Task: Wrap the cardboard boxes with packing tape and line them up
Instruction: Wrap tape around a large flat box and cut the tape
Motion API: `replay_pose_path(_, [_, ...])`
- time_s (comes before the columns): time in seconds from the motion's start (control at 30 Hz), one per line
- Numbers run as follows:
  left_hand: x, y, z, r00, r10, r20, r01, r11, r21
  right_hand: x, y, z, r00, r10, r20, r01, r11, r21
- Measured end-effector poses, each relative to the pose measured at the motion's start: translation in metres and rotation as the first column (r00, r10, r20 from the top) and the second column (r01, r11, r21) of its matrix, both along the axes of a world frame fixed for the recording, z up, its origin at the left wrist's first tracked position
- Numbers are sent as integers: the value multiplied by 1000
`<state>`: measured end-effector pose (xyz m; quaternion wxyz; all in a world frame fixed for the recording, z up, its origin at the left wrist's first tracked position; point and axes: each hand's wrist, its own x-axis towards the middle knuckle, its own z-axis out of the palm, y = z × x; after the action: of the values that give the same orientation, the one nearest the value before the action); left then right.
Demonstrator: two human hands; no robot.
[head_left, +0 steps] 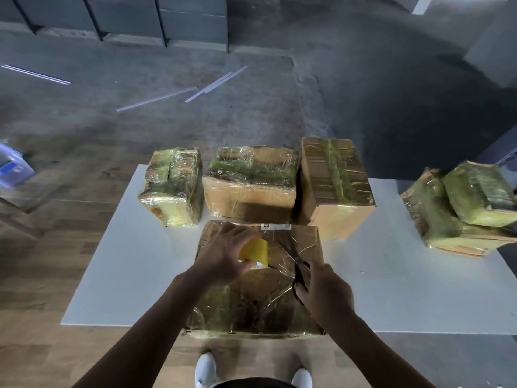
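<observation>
Head view, tape-cutting step. Fingers and thumb of the left hand (221,253) were curled round a yellow roll of packing tape (256,252), held against the top of the large, glossy tape-wrapped cardboard box (251,306) at the near edge of the white table (112,261). The right hand (326,289) gripped black-handled scissors (300,271), fingers through the loops, blades pointing away towards the clear strip drawn from the roll. Whether the blades had met the strip could not be told.

Beyond stood a row of three wrapped boxes (249,186); well apart to the right lay a loose heap of wrapped boxes (458,208).

Judgement: wrapping of the near box appeared almost complete. The next move called for severing the strip, pressing its end flat, then sliding the box into line.
</observation>
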<state>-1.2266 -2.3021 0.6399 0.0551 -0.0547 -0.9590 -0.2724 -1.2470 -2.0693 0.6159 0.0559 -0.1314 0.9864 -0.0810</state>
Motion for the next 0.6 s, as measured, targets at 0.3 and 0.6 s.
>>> replay_pose_path(0.3, [-3, 7, -1, 999, -46, 0, 46, 999, 9, -11, -30, 16, 998, 50, 27, -56, 966, 254])
replay_pose_path(0.6, [-3, 8, -3, 990, -119, -81, 120, 993, -3, -17, -59, 6, 960, 197, 199, -104, 910, -401])
